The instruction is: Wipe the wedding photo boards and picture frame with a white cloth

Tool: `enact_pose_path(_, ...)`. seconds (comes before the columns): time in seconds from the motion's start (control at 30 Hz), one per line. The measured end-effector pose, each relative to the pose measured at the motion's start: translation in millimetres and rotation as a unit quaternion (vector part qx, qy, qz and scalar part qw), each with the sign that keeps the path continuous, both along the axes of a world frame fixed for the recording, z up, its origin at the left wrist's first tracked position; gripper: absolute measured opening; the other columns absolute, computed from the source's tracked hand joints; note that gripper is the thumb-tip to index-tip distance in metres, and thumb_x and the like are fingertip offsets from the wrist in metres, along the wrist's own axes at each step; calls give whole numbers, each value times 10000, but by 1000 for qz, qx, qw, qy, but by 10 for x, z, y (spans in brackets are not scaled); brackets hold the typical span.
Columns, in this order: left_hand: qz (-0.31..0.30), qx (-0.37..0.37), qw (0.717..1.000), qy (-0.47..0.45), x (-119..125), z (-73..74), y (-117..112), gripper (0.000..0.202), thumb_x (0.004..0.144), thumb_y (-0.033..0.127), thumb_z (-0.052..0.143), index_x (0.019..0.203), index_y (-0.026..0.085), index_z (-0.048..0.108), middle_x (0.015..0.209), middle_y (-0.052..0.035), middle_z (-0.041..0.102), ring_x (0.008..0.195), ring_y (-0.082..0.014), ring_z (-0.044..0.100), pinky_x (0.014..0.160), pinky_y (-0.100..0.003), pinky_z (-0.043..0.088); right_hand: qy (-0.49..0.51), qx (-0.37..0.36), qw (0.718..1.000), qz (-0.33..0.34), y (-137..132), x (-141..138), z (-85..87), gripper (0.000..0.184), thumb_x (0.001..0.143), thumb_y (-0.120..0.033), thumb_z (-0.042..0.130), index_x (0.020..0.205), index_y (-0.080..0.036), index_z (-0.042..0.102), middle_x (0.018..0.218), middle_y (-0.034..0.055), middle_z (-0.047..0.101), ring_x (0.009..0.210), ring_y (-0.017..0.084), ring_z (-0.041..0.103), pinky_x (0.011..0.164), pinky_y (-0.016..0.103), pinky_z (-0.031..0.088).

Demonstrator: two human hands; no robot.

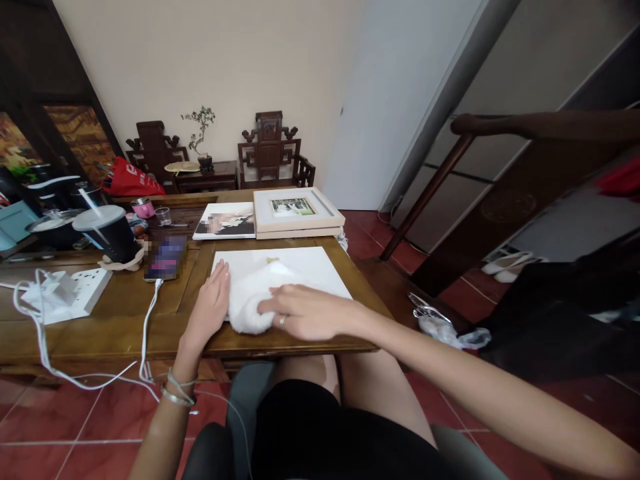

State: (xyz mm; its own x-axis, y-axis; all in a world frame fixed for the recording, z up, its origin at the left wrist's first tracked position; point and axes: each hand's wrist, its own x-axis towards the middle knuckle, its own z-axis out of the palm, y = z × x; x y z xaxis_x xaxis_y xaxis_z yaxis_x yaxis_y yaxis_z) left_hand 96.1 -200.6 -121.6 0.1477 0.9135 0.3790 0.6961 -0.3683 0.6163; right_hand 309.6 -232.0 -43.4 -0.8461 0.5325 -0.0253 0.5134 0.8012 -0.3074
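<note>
white cloth (247, 303), bunched into a soft lump, lies on the near left part of a flat white panel (320, 267), which itself lies on the wooden table (125, 320) just in front of the seated person. the right hand (305, 312) rests palm down on the cloth's right side, fingers stretched out loosely over it rather than curled around it, a ring (283, 322) showing on one finger. the left hand (213, 303) lies flat and released on the panel's left edge, fingers together, its side touching the cloth; it holds nothing.

from where i stand the cloth looks fluffy and light, something that gives under the palm and would fold or drag rather than slide as one piece. any bunched fold would do for a pinch, and a flat palm on top moves it well enough. the panel looks thin, stiff and smooth, easy to mark and apt to skate on the wood, so it is best steadied at an edge, as the left hand does.

beyond the panel sit a framed picture (297, 210) and a photo print (226, 220). to the left are a phone (166, 259) on a white cable (146, 327), a dark cup with a straw (113, 233) and a power strip (75, 293).
</note>
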Motion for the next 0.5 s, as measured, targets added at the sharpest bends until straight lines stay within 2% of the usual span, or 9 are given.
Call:
enact_pose_path(0.1,-13,-6,993,119,1,-46,9,466,967,329,303,1326,103,495,1441,-144,445,1380,-236,354,1145,-476,250,13,-8,998,-62,359,64,66,222,831,-138,381,854,-167,599,769,62,647,723,206,572,665,300,400)
enact_pose_path(0.17,-11,-2,985,171,0,-54,9,436,960,287,316,1322,125,498,1428,-139,465,1372,-242,369,1135,-492,259,28,-6,995,-91,646,6,101,205,831,-135,380,825,-160,583,810,66,654,740,199,560,678,295,395)
enact_pose_path(0.27,-6,1,980,200,3,-36,1,431,958,267,310,1322,126,493,1431,-144,461,1372,-242,368,1128,-484,273,31,-14,990,-133,995,-202,180,199,837,-110,383,825,-125,581,905,86,671,759,180,554,678,276,402)
enact_pose_path(0.4,-5,-1,977,212,9,-9,-7,428,953,260,309,1314,130,500,1436,-146,454,1369,-244,374,1125,-487,278,25,-20,990,-137,1195,-540,288,230,895,-106,381,839,-51,598,952,92,666,837,171,568,743,247,423)
enact_pose_path(0.5,-9,2,977,215,5,-9,-5,423,951,256,310,1314,148,499,1438,-132,457,1367,-236,378,1126,-481,279,22,-24,989,-143,1257,-684,310,223,953,-245,474,1017,-83,613,1091,55,624,949,208,596,846,312,468)
